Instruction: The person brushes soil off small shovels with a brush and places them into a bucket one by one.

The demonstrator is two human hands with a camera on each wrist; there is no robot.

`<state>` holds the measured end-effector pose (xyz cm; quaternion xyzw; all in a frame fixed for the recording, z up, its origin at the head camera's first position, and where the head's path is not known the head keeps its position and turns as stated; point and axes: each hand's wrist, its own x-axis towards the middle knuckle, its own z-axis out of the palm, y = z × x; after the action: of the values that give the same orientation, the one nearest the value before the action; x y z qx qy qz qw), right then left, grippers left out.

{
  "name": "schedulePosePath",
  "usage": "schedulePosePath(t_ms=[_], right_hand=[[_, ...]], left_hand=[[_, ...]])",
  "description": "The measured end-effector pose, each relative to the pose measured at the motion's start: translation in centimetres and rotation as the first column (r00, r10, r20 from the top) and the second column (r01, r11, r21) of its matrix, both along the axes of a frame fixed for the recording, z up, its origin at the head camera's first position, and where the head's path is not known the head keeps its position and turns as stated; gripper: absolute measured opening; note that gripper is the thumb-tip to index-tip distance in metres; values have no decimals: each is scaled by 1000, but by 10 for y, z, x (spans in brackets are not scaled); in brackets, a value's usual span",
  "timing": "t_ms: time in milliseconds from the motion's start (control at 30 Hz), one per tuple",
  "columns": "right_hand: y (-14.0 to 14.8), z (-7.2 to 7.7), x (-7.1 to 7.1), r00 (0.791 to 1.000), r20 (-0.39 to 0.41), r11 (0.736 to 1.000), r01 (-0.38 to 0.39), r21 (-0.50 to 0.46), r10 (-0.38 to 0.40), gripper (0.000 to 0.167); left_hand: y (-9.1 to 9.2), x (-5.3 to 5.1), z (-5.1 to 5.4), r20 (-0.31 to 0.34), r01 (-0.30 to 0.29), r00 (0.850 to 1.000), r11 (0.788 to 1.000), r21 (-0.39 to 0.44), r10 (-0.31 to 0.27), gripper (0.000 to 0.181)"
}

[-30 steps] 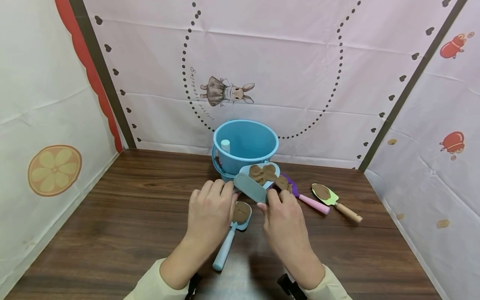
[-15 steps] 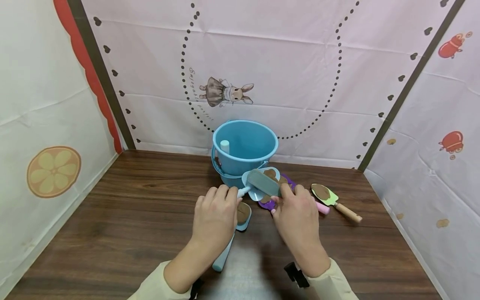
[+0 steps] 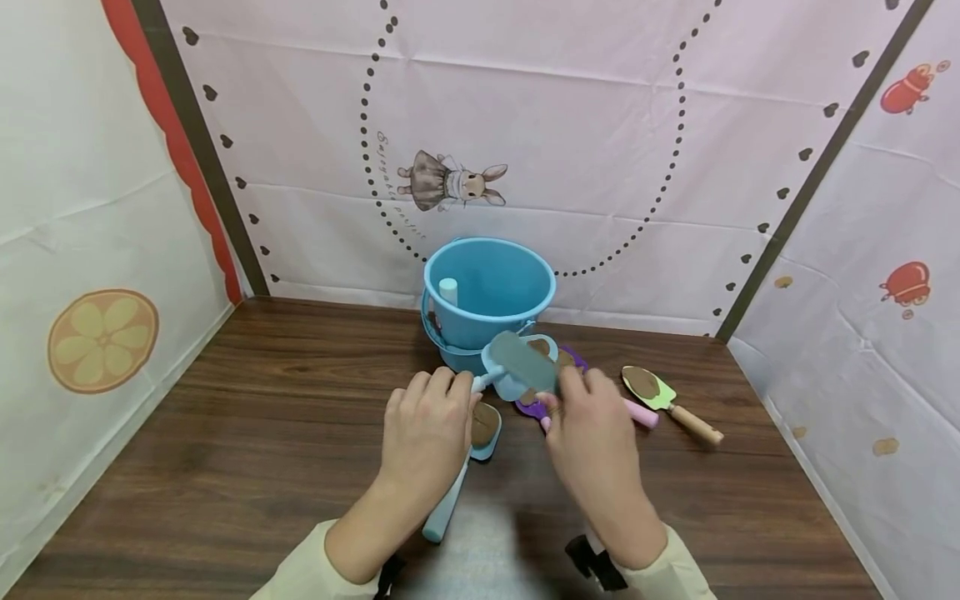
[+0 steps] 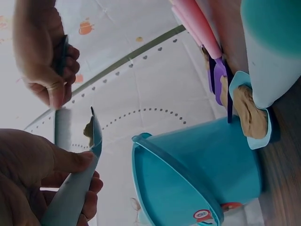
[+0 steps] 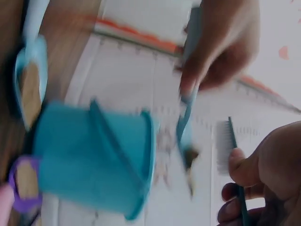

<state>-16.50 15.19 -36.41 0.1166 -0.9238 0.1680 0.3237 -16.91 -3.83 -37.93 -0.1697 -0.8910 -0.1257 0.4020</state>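
My left hand grips the handle of a light-blue toy shovel, held up off the table in front of the bucket. Brown, dough-like stuff clings to its blade. In my right hand is a grey-green brush, pinched between thumb and fingers. Its pale bristles show in the right wrist view. From the head view the brush lies over the shovel's blade and hides part of it; both wrist views show a gap between the two. Motion blurs the brush.
Behind the hands stands a blue bucket with a pale stick inside. A second light-blue shovel bearing a brown lump lies below my left hand. Purple shovels with pink handles and a green one lie rightward.
Both hands have shifted right, the right one more, carrying the brush across the raised shovel. The shovel's blade has turned, and the brush covers more of the brown stuff. The bucket stays put.
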Motion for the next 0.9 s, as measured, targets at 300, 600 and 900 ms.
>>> schedulePosePath(t_ms=[300, 600, 900], right_hand=[[-7, -9, -4, 999, -18, 999, 39, 37, -38, 26], [9, -9, -18, 996, -46, 997, 81, 14, -80, 23], [12, -7, -18, 994, -15, 994, 104, -16, -105, 23]], left_hand=[[0, 2, 2, 28, 10, 1000, 1000, 20, -11, 21], [2, 4, 1, 40, 14, 999, 1000, 15, -15, 21], [2, 4, 2, 73, 16, 997, 1000, 26, -18, 21]])
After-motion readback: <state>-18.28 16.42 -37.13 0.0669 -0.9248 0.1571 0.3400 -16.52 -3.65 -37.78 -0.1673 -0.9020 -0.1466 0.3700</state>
